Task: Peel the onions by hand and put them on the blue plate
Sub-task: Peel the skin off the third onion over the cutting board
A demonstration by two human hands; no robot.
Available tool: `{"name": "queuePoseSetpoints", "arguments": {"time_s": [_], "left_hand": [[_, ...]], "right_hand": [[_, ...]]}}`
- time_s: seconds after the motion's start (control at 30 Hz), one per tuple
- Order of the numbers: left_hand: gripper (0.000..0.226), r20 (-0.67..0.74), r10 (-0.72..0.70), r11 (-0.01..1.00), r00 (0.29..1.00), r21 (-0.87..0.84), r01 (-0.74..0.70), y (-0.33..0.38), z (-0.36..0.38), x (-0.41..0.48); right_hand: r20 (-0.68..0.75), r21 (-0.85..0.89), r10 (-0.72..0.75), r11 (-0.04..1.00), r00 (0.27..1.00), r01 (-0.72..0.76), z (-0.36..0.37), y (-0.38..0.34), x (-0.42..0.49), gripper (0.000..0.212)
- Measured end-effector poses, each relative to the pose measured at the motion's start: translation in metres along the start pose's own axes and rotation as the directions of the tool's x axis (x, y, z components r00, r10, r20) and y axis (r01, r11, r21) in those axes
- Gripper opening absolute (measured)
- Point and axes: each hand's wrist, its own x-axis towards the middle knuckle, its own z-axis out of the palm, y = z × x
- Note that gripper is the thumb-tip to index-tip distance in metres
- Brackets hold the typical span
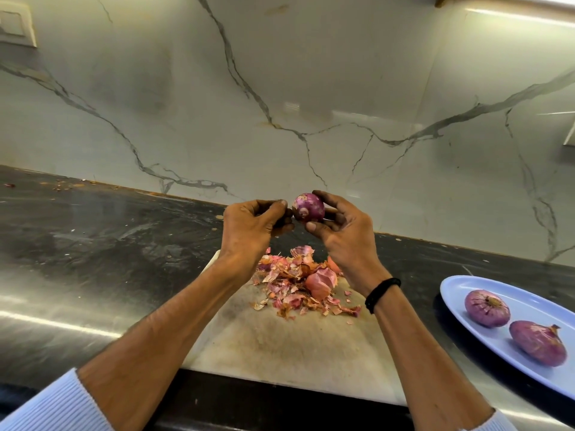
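I hold a purple onion (309, 207), mostly peeled, in the air above the board. My right hand (345, 241) grips it from the right, with the fingers over its top and the thumb under it. My left hand (249, 231) has curled fingers and pinches at the onion's left side; whether it has hold of a strip of skin is hidden. At the right stands the blue plate (460, 290) with two peeled onions on it, one (487, 307) further back and one (537, 343) nearer me.
A worn white cutting board (289, 343) lies under my hands with a heap of pink onion skins (292, 275). A rounded pink piece (320, 283) sits in the heap. The dark counter (93, 244) runs to a marble wall, with crumbs at the far left.
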Motion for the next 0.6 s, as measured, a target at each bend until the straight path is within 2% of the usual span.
{"name": "queuePoseSetpoints", "arguments": {"time_s": [0.13,0.23,0.37,0.6], "left_hand": [[0.005,0.020,-0.036,0.998,0.999,-0.046,0.037,0.002,0.002,-0.001],[0.022,0.065,-0.075,0.987,0.995,-0.136,0.083,0.006,0.004,-0.002],[0.036,0.121,-0.070,0.991,0.990,-0.104,0.083,0.006,0.005,-0.004],[0.017,0.092,-0.041,0.999,0.995,-0.006,0.042,0.005,0.003,-0.005]], "right_hand": [[0.004,0.056,0.025,0.998,1.000,-0.026,0.000,-0.001,-0.001,0.058],[-0.002,0.075,0.019,0.997,1.000,-0.019,-0.002,-0.002,-0.001,0.058],[0.013,0.040,-0.001,0.999,1.000,0.000,-0.002,0.000,-0.001,0.057],[0.050,-0.167,-0.104,0.980,0.993,0.111,0.000,0.009,0.001,0.055]]}}
